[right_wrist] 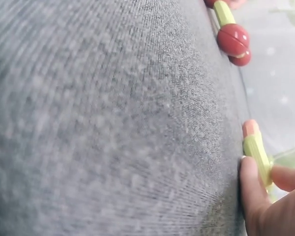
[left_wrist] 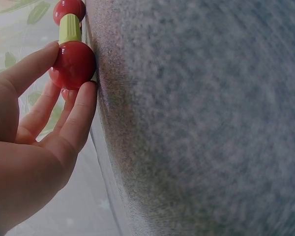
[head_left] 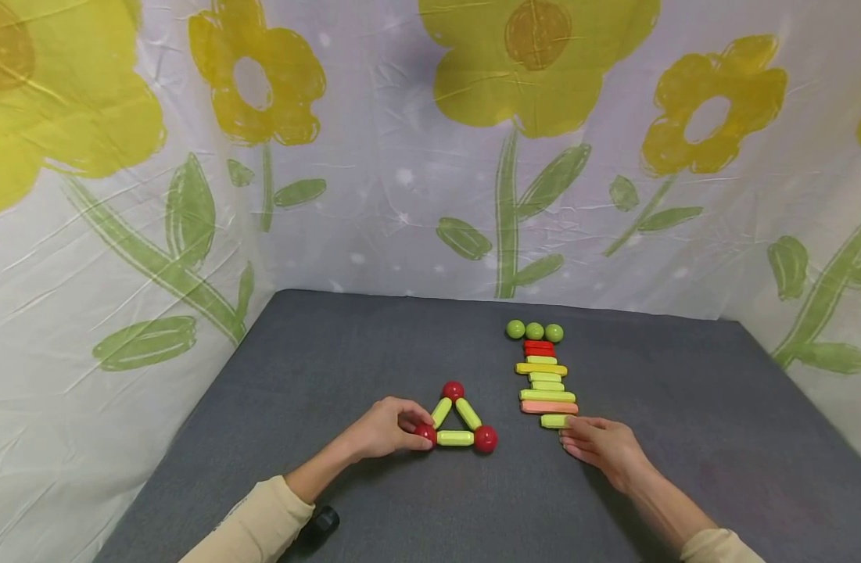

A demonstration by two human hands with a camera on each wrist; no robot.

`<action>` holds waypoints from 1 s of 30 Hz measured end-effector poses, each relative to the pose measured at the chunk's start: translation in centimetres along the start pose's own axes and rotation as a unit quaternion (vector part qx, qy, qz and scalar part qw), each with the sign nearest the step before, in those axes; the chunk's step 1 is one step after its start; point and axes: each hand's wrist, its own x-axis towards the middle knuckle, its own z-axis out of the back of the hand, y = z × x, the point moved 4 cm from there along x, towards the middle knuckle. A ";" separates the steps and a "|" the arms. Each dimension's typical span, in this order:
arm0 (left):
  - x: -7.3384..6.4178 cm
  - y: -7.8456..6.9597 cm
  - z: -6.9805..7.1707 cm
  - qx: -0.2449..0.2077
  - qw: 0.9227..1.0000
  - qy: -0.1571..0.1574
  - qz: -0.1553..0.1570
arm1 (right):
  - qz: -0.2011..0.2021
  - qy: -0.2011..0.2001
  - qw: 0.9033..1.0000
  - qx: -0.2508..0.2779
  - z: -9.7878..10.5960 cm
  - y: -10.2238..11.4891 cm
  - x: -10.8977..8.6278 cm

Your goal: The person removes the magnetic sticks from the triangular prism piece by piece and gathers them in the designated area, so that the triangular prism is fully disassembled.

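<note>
In the head view, three red balls and three yellow-green rods (head_left: 455, 439) form a flat triangle on the dark table. My left hand (head_left: 384, 428) pinches the red ball (left_wrist: 73, 66) at its near left corner between thumb and fingers. The other corners are a red ball (head_left: 453, 391) at the top and one (head_left: 486, 439) at the right. Over on the right, my right hand (head_left: 606, 450) pinches the right end of a short yellow-green rod (head_left: 554, 421). That rod lies just below a salmon-coloured rod (head_left: 549, 407), the nearest of a column of rods.
Beyond the salmon rod, the column runs away in yellow-green, yellow (head_left: 540, 369) and red (head_left: 539, 349) rods of differing lengths. Three green balls (head_left: 534, 331) sit in a row at its far end. A black object (head_left: 324, 521) shows beside my left sleeve. Flower-printed cloth (head_left: 374, 219) hangs around the table.
</note>
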 end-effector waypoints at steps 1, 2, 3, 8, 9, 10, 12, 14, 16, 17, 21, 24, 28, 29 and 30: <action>0.0 0.0 0.0 0.000 1.000 0.000 0.000 | -0.001 0.006 1.000 0.002 0.0 0.0 0.0; 0.0 0.0 0.0 0.000 1.000 0.000 0.001 | -0.002 0.010 1.000 0.005 0.0 0.1 -0.1; 0.0 0.0 0.0 0.000 1.000 0.000 0.000 | -0.004 0.015 1.000 0.008 0.0 0.1 -0.2; 0.0 -0.2 0.1 -0.002 1.000 0.001 0.003 | -0.007 0.032 0.999 0.035 0.0 0.2 -0.4; 0.0 -0.2 0.1 -0.002 1.000 0.002 0.004 | -0.006 0.036 0.999 0.039 0.0 0.2 -0.4; 0.0 -0.2 0.1 -0.002 1.000 0.002 0.004 | -0.005 0.037 0.998 0.044 0.0 0.2 -0.4; 0.0 -0.3 0.1 -0.001 1.000 0.003 0.005 | -0.005 0.039 0.998 0.048 0.0 0.2 -0.4; -0.1 -0.3 0.0 0.001 1.000 0.002 0.003 | -0.008 0.043 0.998 0.050 0.0 0.2 -0.5; -0.1 -0.3 0.0 0.002 1.000 0.001 0.003 | -0.010 0.047 0.997 0.052 -0.1 0.1 -0.6; -0.1 -0.3 0.0 0.002 1.000 0.000 0.003 | -0.010 0.050 0.997 0.053 -0.1 0.1 -0.6; 0.0 -0.3 0.0 0.003 1.000 0.001 0.004 | -0.006 0.060 0.996 0.059 -0.1 0.1 -0.8; 0.0 -0.3 0.0 0.003 1.000 0.003 0.004 | -0.002 0.067 0.996 0.061 -0.1 0.0 -0.9; 0.0 -0.3 0.0 0.003 1.000 0.005 0.004 | -0.004 0.076 0.995 0.059 -0.1 0.0 -1.0; 0.0 -0.3 0.0 0.004 1.000 0.005 0.003 | -0.004 0.076 0.995 0.057 -0.1 0.0 -1.1; 0.0 -0.3 0.0 0.004 1.000 0.006 0.003 | -0.004 0.073 0.996 0.052 -0.1 0.0 -1.1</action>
